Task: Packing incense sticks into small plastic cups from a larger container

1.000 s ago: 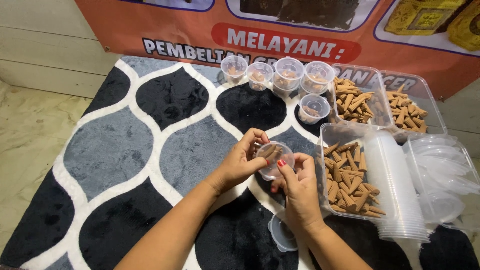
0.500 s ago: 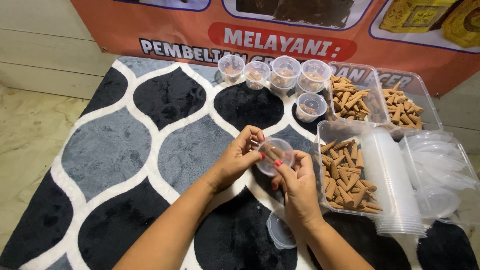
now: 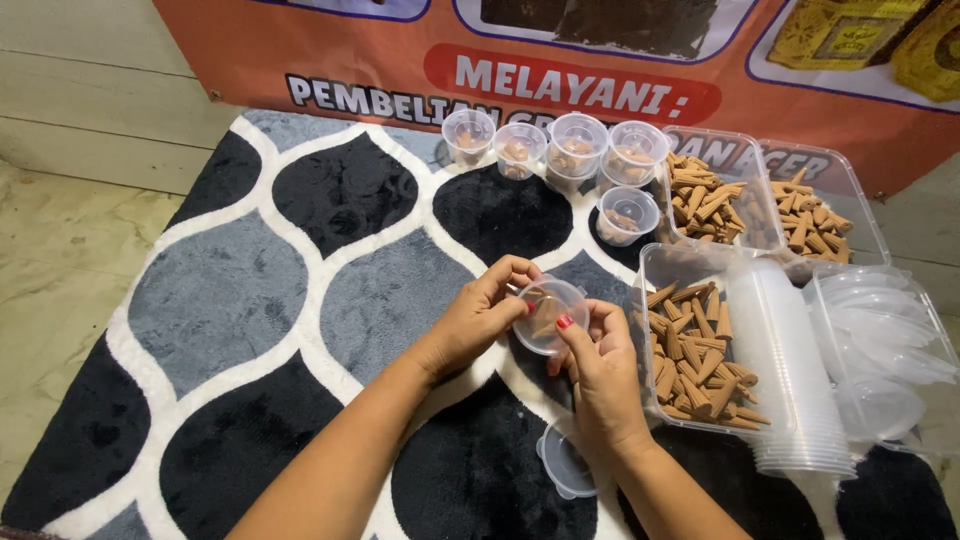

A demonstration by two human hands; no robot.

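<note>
Here, both hands are gripping one small round clear plastic cup [image 3: 547,316], which is tilted with its mouth towards the camera and is holding a few brown cone-shaped sticks. The left hand [image 3: 480,318] is curling around the cup's left rim, its fingertips pressing on the upper edge. The right hand [image 3: 600,370] is clasping the cup from the right and below, its red-nailed thumb lying across the lower rim. The cup is hanging in the air just above the grey, black and white patterned rug [image 3: 250,300], near the rug's middle and just left of a clear rectangular plastic tray [image 3: 650,270].

That tray is holding a heap of loose brown cones [image 3: 695,345], and a tall stack of empty clear cups [image 3: 785,370] is lying on its side along the tray's right part. Further right, a second clear container [image 3: 930,320] is holding a pile of round clear lids. Close to the right forearm, a single clear lid [image 3: 567,462] is lying flat on the rug.

Beyond the hands, a row of four filled clear cups [image 3: 550,145] is standing at the rug's far edge, with a fifth filled cup [image 3: 627,214] just in front of them. To their right, two more clear trays of brown cones [image 3: 760,200] are sitting side by side against an orange printed banner [image 3: 380,60].
</note>
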